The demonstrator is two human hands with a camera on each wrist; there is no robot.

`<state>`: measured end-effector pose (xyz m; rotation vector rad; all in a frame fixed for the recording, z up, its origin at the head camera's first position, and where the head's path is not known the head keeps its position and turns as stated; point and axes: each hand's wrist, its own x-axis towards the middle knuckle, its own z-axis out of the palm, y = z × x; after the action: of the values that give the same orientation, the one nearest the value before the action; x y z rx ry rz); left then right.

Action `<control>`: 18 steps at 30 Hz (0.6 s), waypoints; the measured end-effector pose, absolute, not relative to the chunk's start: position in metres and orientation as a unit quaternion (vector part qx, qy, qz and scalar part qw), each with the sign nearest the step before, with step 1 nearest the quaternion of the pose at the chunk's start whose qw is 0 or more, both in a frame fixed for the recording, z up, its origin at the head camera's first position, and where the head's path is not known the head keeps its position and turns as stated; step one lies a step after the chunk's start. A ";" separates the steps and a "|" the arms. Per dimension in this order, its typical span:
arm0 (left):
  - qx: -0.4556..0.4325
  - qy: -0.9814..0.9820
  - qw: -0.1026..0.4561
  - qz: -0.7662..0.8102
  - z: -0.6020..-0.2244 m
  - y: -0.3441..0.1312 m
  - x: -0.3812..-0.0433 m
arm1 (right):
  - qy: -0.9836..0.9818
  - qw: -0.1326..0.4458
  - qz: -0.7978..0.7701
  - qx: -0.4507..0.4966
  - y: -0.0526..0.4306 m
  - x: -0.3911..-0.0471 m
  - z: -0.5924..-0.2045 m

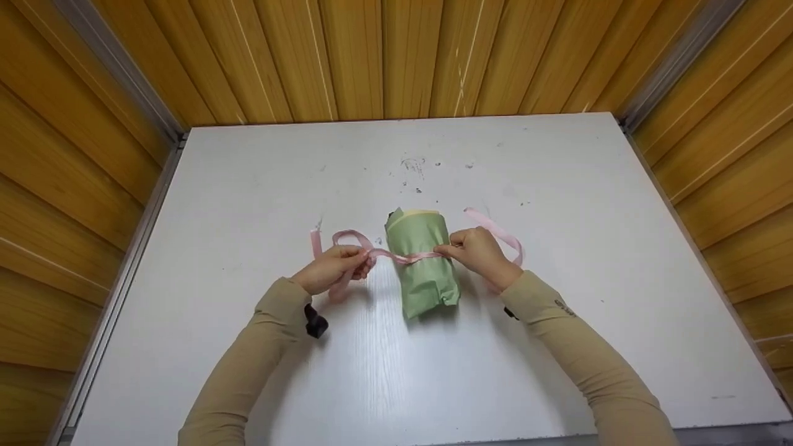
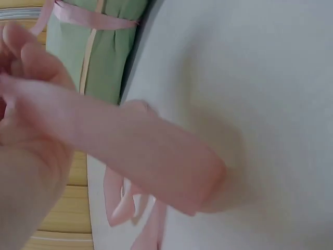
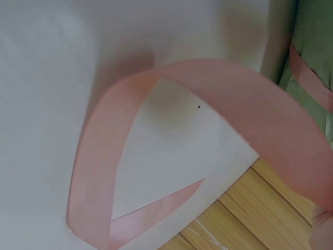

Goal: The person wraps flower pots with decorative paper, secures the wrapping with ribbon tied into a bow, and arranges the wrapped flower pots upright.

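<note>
A bundle wrapped in green paper (image 1: pixel 424 285) lies on the white table, with a pink ribbon (image 1: pixel 406 258) running across its middle. To its left, my left hand (image 1: pixel 334 267) pinches one part of the ribbon between thumb and fingers, and a loose length hangs down from it. My right hand (image 1: pixel 480 253) pinches the ribbon at the bundle's right side. In the left wrist view, the ribbon (image 2: pixel 130 140) trails from the curled fingers toward the tabletop. The right wrist view shows the other ribbon tail (image 3: pixel 218 83) arching out in a wide loop; only a bit of that hand shows.
The white table (image 1: pixel 248 173) has small dark marks (image 1: pixel 414 164) beyond the bundle. Wood-patterned walls (image 1: pixel 396 56) enclose its back and both sides. A black strap end (image 1: pixel 316 323) sticks out at the left wrist.
</note>
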<state>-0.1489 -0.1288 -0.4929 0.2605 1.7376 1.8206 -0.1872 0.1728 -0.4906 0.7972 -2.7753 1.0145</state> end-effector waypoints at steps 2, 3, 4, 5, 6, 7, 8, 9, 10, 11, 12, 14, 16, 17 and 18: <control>0.078 0.621 0.264 0.734 -0.491 -0.123 -0.149 | -0.906 0.037 0.332 0.259 0.174 -0.187 -0.490; 0.065 0.606 0.248 0.753 -0.488 -0.119 -0.148 | -0.907 0.036 0.332 0.258 0.174 -0.187 -0.489; 0.052 0.589 0.234 0.772 -0.487 -0.115 -0.148 | -0.907 0.035 0.330 0.259 0.174 -0.187 -0.490; 0.040 0.575 0.222 0.786 -0.486 -0.112 -0.147 | -0.907 0.035 0.331 0.260 0.174 -0.187 -0.490; 0.032 0.563 0.210 0.798 -0.486 -0.108 -0.146 | -0.906 0.035 0.331 0.262 0.173 -0.187 -0.490; 0.029 0.549 0.196 0.812 -0.485 -0.104 -0.146 | -0.905 0.034 0.333 0.264 0.173 -0.187 -0.490; 0.030 0.532 0.182 0.827 -0.485 -0.099 -0.146 | -0.903 0.034 0.336 0.266 0.173 -0.187 -0.490; 0.034 0.513 0.168 0.841 -0.486 -0.094 -0.146 | -0.902 0.034 0.337 0.268 0.173 -0.187 -0.490; 0.037 0.497 0.154 0.854 -0.486 -0.089 -0.146 | -0.901 0.034 0.340 0.269 0.173 -0.187 -0.491; 0.041 0.483 0.138 0.864 -0.487 -0.084 -0.146 | -0.899 0.032 0.343 0.269 0.172 -0.187 -0.491; 0.044 0.468 0.122 0.874 -0.488 -0.079 -0.147 | -0.899 0.031 0.344 0.269 0.172 -0.187 -0.491; 0.044 0.439 0.093 0.893 -0.489 -0.069 -0.148 | -0.900 0.029 0.346 0.264 0.172 -0.187 -0.491; 0.029 0.434 0.067 0.898 -0.491 -0.061 -0.148 | -0.900 0.027 0.347 0.261 0.172 -0.187 -0.491; 0.020 0.434 0.056 0.899 -0.492 -0.056 -0.148 | -0.900 0.027 0.347 0.261 0.171 -0.187 -0.491; 0.009 0.433 0.046 0.900 -0.492 -0.053 -0.148 | -0.900 0.027 0.348 0.261 0.171 -0.187 -0.491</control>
<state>-0.1481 -0.0525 -0.4923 0.0282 1.3212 2.7474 -0.1871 0.1711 -0.4913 0.8059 -2.7808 1.0738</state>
